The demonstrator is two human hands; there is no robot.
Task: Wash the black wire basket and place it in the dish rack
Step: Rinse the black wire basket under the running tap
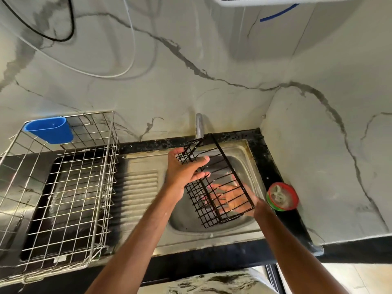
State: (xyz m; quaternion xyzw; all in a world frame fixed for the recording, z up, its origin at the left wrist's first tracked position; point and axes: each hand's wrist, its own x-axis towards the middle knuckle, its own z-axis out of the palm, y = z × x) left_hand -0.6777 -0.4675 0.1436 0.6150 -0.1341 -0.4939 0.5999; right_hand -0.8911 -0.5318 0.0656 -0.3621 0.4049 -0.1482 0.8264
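Observation:
The black wire basket (220,166) is held tilted over the steel sink (252,153), just below the tap (199,125). My left hand (182,174) grips its upper left end, thumb over the wires. My right hand (231,196) lies inside the basket's lower part with fingers spread flat against the mesh, seen through the wires. The steel dish rack (63,187) stands on the left counter with no dishes in it.
A blue plastic cup holder (49,129) hangs on the rack's back left corner. A round red and green tub with a scrubber (282,196) sits on the black counter right of the sink. The ribbed drainboard (140,187) lies between rack and sink.

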